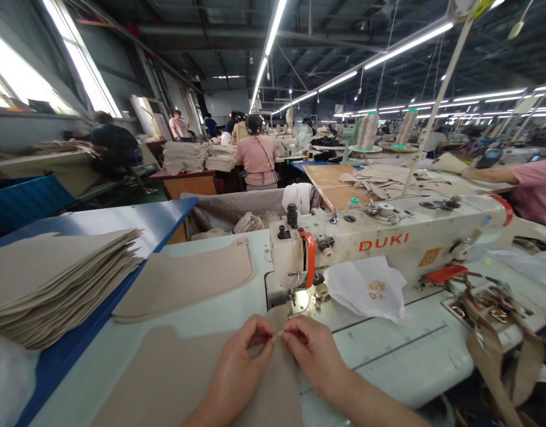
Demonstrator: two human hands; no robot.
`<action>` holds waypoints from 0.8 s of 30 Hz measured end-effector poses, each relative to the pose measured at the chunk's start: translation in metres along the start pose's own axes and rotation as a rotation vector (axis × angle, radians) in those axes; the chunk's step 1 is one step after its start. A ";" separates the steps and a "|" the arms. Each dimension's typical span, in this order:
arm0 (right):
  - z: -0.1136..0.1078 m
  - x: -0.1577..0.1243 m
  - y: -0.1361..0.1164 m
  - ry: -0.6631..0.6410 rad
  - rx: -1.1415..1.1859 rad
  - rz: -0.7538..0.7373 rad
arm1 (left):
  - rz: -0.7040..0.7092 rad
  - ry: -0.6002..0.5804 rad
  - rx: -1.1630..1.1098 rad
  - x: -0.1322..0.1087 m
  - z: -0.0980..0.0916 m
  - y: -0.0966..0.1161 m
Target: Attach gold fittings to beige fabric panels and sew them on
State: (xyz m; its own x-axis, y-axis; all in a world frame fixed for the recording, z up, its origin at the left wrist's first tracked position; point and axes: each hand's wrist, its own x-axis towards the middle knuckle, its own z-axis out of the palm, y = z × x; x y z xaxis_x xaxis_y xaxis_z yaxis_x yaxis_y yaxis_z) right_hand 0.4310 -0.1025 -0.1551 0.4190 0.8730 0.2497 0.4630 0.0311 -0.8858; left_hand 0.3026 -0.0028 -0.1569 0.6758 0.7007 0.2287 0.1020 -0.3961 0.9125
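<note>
Brand on the sewing machine, ahead and right of the grip: DUKI, orange-red capitals; yellow label near it, print too small to read; ruler strip right of the grip, numbers not legible

Grip: left hand and right hand nearly meet, thumb and forefinger of each pinched on a small pale bit, too tiny to identify

Beige panel lies under and left of the grip, far end by the presser foot; cannot tell if it's under it

Machine head stands right beyond the fingers, blocking part of the table behind

Ahead-left of the grip: another beige panel, flat; farther left, tall fabric stack on blue surface

Ahead-right: white sheet bearing gold-coloured pieces; farther right, tray with metal rings, brown straps hanging over its edge

Well beyond the grip: person in pink shirt, seen from behind
</note>
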 end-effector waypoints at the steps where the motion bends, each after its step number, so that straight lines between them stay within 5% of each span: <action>1: -0.001 0.000 -0.001 -0.002 -0.021 -0.004 | -0.002 -0.026 0.011 0.000 -0.001 0.001; 12: -0.032 0.009 0.007 -0.041 0.189 0.340 | 0.258 -0.002 0.596 0.006 0.006 -0.036; 17: -0.018 0.033 0.004 -0.157 0.176 0.513 | 0.376 0.098 0.766 0.001 0.010 -0.039; 24: -0.003 0.053 0.001 -0.313 0.090 0.555 | 0.431 0.161 0.830 -0.004 0.009 -0.035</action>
State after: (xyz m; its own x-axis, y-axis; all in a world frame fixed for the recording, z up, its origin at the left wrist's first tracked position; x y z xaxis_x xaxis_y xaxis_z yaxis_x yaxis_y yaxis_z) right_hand 0.4558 -0.0583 -0.1412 0.3233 0.8712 -0.3693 0.1696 -0.4373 -0.8832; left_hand 0.3024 0.0030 -0.1928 0.6739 0.4446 0.5902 0.3956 -0.8917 0.2200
